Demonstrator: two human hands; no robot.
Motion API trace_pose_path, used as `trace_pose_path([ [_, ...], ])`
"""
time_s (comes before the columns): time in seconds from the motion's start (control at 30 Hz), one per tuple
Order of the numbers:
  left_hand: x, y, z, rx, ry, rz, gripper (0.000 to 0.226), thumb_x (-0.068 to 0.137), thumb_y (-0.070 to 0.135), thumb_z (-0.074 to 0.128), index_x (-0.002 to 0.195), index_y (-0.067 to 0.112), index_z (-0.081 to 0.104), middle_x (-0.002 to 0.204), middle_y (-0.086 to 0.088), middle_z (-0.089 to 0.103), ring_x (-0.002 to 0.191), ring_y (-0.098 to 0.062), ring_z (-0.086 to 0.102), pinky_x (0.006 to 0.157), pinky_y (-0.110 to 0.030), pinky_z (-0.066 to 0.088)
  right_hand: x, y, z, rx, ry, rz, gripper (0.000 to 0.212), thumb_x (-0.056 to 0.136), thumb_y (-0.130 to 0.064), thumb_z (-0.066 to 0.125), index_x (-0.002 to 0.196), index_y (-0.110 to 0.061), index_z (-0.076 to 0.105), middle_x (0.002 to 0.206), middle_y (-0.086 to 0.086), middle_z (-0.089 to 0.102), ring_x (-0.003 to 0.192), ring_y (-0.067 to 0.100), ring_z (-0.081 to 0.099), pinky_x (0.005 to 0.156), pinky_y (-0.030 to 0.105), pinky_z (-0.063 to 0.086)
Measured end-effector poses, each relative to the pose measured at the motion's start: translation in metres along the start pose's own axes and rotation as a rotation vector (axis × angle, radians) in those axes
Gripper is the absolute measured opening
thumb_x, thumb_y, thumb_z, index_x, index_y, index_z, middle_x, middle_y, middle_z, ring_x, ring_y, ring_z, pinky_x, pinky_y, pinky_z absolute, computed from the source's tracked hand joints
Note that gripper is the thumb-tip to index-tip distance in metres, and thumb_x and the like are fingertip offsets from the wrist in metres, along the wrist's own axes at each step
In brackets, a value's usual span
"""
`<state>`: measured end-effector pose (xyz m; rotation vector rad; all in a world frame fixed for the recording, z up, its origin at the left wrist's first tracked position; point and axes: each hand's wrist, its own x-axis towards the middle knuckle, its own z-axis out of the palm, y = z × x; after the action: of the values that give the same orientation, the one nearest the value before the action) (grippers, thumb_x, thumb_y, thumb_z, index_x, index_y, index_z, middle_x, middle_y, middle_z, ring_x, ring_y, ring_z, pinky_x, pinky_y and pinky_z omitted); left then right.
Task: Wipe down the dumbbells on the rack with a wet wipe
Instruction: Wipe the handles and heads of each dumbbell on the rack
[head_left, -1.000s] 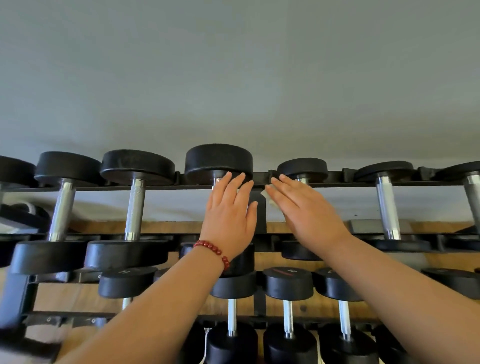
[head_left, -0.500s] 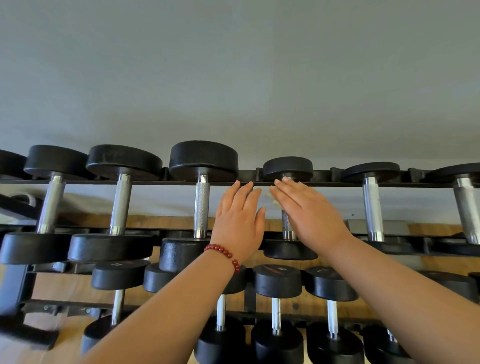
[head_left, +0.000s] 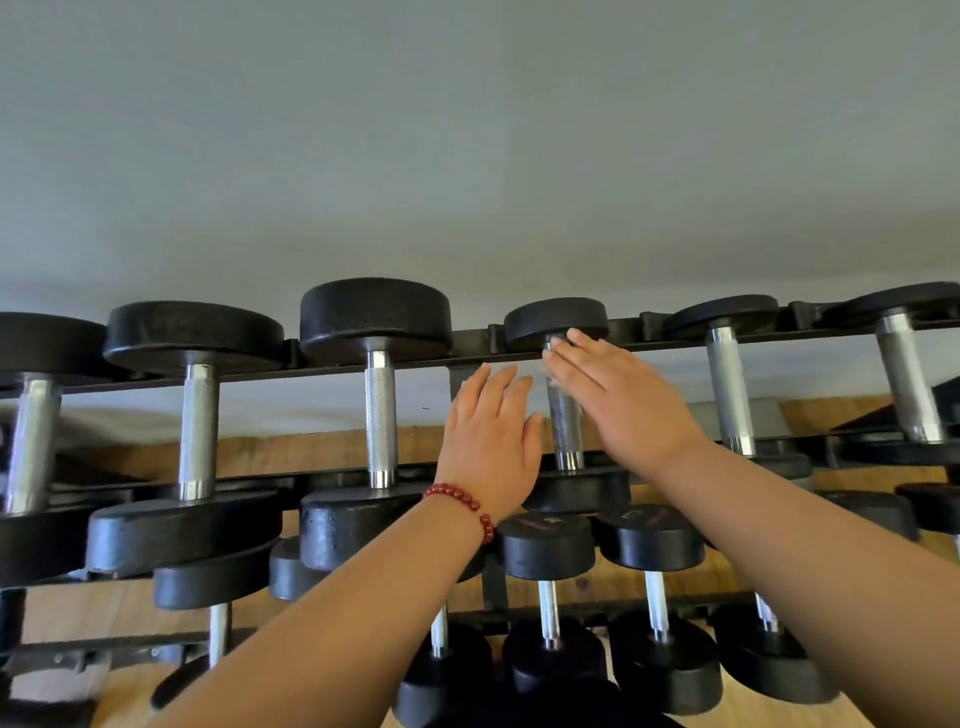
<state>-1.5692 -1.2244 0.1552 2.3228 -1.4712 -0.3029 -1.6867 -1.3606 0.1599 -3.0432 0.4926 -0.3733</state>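
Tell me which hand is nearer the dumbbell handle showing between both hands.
Right hand: its fingers overlap the top of the handle. Left hand sits just left of it.

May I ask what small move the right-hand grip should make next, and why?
Probably slide the right-hand grip down the handle toward the near head: its straight fingers lie over the handle's far end, and the knurled stretch below is bare.

A gym's free-weights corner: a black metal tiered rack (head_left: 636, 335) stands against a plain grey wall (head_left: 467, 156), loaded with black round-headed dumbbells with knurled chrome handles (head_left: 375, 318), their heads shrinking from left to right, smaller black dumbbells (head_left: 546, 545) on the lower tier, and light wooden flooring (head_left: 291, 451) beneath
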Motion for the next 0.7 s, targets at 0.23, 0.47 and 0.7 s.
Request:
trace_pose_path([
  [0.23, 0.0, 0.009, 0.021, -0.051, 0.016, -0.153, 0.048, 0.104, 0.034, 0.029, 0.149, 0.019, 0.032, 0.158, 0.001, 0.026, 0.148, -0.017, 0.008, 0.118, -0.03, 0.005, 0.007, 0.026, 0.016, 0.067, 0.031, -0.238, 0.058, 0.08, 0.006, 0.053, 0.137, -0.005, 0.051, 0.144, 0.014, 0.049, 0.135, 0.029, 0.043, 0.106, 0.044, 0.031],
  [0.47, -0.004, 0.028, 0.047, -0.283, 0.132, -0.374, 0.04, 0.104, 0.023, 0.033, 0.141, 0.011, 0.044, 0.149, -0.003, 0.04, 0.142, -0.018, 0.022, 0.118, -0.029, 0.015, 0.005, 0.054, 0.04, 0.115, -0.049, -0.358, 0.073, 0.066, 0.015, 0.075, 0.133, -0.004, 0.056, 0.141, 0.014, 0.052, 0.133, 0.025, 0.042, 0.102, 0.044, 0.032],
  [0.7, -0.002, 0.046, 0.063, -0.639, 0.22, -0.582, 0.037, 0.104, 0.024, 0.031, 0.138, 0.017, 0.046, 0.142, 0.001, 0.042, 0.134, -0.009, 0.031, 0.116, -0.029, 0.024, -0.003, 0.059, 0.041, 0.314, -0.184, -0.347, 0.07, 0.086, 0.012, 0.056, 0.149, -0.013, 0.036, 0.154, -0.004, 0.012, 0.144, 0.016, 0.008, 0.114, 0.036, 0.01],
])
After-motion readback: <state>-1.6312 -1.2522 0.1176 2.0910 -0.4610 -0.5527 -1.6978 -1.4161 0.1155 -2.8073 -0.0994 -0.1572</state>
